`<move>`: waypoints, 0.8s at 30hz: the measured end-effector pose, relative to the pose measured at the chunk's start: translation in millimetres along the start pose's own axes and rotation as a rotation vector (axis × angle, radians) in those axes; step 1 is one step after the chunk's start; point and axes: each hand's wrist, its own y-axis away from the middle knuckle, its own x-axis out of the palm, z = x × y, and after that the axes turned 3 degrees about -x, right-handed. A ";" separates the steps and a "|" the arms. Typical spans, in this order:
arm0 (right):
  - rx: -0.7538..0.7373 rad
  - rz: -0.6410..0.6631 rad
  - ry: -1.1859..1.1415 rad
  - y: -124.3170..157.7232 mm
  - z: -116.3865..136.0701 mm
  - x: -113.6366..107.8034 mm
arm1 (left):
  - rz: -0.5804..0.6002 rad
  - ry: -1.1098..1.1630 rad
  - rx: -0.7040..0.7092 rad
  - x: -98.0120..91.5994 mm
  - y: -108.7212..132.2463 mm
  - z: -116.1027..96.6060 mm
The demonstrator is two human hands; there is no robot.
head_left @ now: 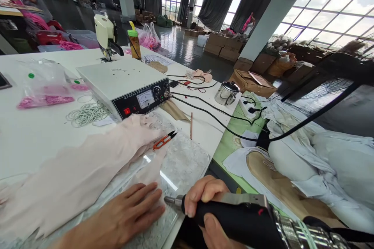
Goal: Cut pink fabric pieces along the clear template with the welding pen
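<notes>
My left hand (125, 214) lies flat with its fingers stretched out, pressing on a narrow piece of pale pink fabric (150, 171) over a clear, shiny plate (189, 159). Wrapped round a black ultrasonic handpiece (233, 218) with a metal tip, my right hand (206, 194) holds it nearly level. The tip is close beside my left fingertips, at the fabric's edge; whether it touches cannot be made out. A larger pale pink fabric sheet (84, 167) spreads to the left. Orange thread snips (165, 141) rest across the fabric and plate.
Behind the plate stands a control box (140, 99) with a dial; black cables (204, 109) run from it to the right. Rubber bands (87, 114), a bag of pink pieces (46, 93), a metal mug (226, 94) and a drink bottle (134, 44) are on the table. White cloth bundles (304, 155) lie right.
</notes>
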 end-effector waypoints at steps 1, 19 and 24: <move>-0.010 -0.019 0.000 -0.8 -0.9 0.1 | -0.009 -0.025 0.009 -0.1 0.2 1.2; -0.083 -0.044 -0.048 -11.7 -6.8 10.5 | -0.028 -0.044 -0.004 12.5 12.2 4.5; -0.073 -0.026 -0.075 -9.4 -12.8 9.8 | -0.085 -0.015 -0.003 5.3 5.9 5.2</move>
